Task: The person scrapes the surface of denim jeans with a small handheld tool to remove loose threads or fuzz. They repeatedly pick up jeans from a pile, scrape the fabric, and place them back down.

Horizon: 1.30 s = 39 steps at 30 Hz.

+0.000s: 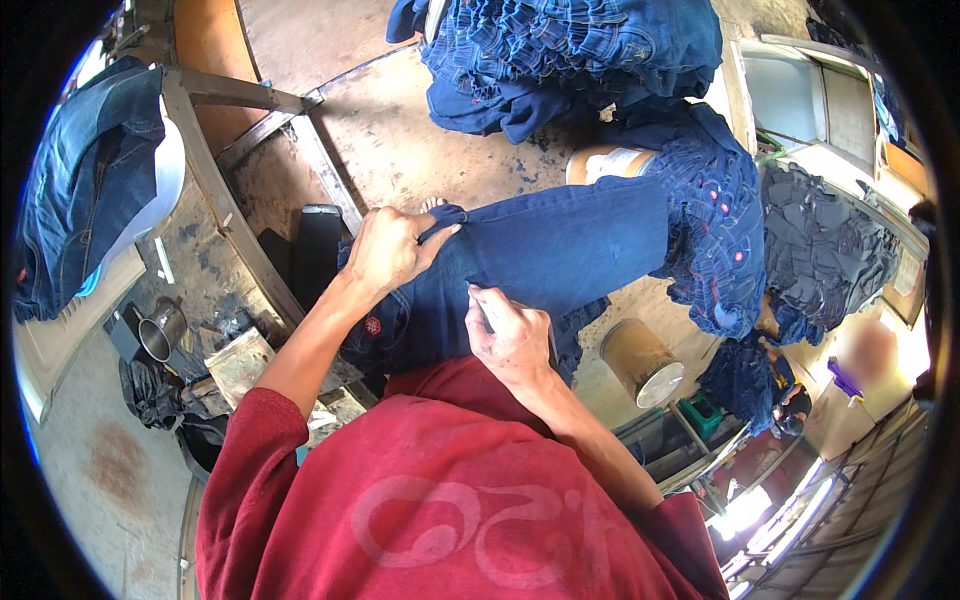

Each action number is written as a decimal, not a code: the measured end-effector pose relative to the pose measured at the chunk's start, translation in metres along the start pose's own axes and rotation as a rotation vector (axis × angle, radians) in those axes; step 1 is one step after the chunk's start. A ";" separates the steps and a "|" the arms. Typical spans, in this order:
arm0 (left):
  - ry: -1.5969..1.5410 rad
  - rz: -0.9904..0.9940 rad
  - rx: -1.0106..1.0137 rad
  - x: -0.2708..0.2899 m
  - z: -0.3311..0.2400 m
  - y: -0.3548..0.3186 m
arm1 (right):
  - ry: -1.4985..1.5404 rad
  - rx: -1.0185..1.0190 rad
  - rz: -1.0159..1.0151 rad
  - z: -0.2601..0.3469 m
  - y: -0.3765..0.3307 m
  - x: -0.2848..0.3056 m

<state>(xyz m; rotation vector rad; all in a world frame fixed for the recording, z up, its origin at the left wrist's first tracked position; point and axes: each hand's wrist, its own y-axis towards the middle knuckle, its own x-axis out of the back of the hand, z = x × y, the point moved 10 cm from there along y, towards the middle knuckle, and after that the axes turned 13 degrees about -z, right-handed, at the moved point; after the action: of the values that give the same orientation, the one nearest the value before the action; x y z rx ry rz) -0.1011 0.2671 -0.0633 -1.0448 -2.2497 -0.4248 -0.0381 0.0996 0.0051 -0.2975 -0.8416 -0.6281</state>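
Dark blue denim jeans lie stretched across in front of me, one leg reaching to the right. My left hand grips a folded edge of the denim between thumb and fingers. Lower and to the right, my right hand is closed, its thumb and forefinger pinched at the cloth. A small dark tip shows at those fingertips, and a greyish sliver lies within the grip; whether it is a small tool or cloth I cannot tell. Part of the garment rests over my lap, with a round red mark on it.
A tall stack of blue jeans stands ahead. More denim with red marks is heaped at right, beside a dark garment pile. A cylindrical drum lies nearby. At left are draped jeans and a metal mug. Another person sits far right.
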 end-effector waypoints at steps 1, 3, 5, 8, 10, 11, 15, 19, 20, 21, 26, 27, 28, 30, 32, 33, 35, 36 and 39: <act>0.012 0.006 0.007 -0.001 0.001 0.000 | -0.018 0.007 0.008 0.000 0.000 -0.001; 0.023 0.006 0.012 -0.002 0.001 -0.001 | -0.061 0.032 0.026 0.002 0.000 -0.003; 0.033 -0.008 0.000 -0.001 0.001 -0.001 | -0.111 0.063 0.065 0.005 -0.002 -0.005; 0.034 0.003 0.004 -0.003 0.002 -0.001 | -0.191 -0.042 0.231 -0.007 -0.009 -0.018; 0.034 0.005 0.004 -0.003 0.002 -0.001 | -0.012 0.002 0.020 0.002 0.000 0.001; 0.035 0.001 0.003 -0.003 0.003 -0.001 | 0.050 -0.015 -0.034 0.001 0.002 0.005; 0.035 -0.009 -0.009 -0.002 0.001 -0.001 | -0.057 0.027 0.033 0.001 0.001 -0.002; 0.044 -0.007 0.000 -0.002 0.002 -0.001 | -0.063 0.027 0.099 0.000 -0.002 -0.004; 0.042 -0.007 0.010 -0.002 0.002 -0.002 | -0.028 0.036 0.051 0.002 0.000 0.000; 0.039 -0.008 0.018 -0.002 0.003 -0.001 | -0.022 0.016 0.059 -0.001 0.000 0.000; 0.039 -0.004 0.017 -0.002 0.003 -0.002 | -0.045 0.056 0.060 -0.005 0.001 -0.001; 0.044 -0.013 0.005 -0.001 0.002 -0.002 | -0.045 0.064 0.074 -0.005 0.000 -0.002; 0.049 0.008 0.018 -0.003 0.003 -0.002 | -0.054 0.054 0.112 -0.007 -0.001 -0.005; 0.052 0.009 0.018 -0.003 0.003 -0.001 | -0.046 0.023 0.145 -0.011 -0.003 -0.007; 0.044 -0.007 0.018 -0.001 0.003 -0.001 | -0.010 -0.016 0.113 -0.013 -0.001 -0.003; 0.034 -0.016 0.012 -0.001 0.001 0.000 | 0.005 -0.008 0.083 -0.012 0.001 -0.001; 0.053 -0.017 0.015 -0.001 0.001 0.000 | 0.028 0.000 0.024 -0.011 0.004 0.004; 0.058 -0.017 0.015 -0.001 0.001 0.000 | 0.015 0.035 0.007 -0.008 0.005 0.006; 0.041 -0.044 -0.005 0.003 -0.003 0.000 | -0.060 0.041 0.105 -0.009 0.004 -0.002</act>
<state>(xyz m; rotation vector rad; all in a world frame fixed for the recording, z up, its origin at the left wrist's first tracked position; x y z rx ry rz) -0.1011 0.2673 -0.0596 -0.9817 -2.2398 -0.4666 -0.0315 0.0992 -0.0024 -0.3224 -0.8891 -0.5061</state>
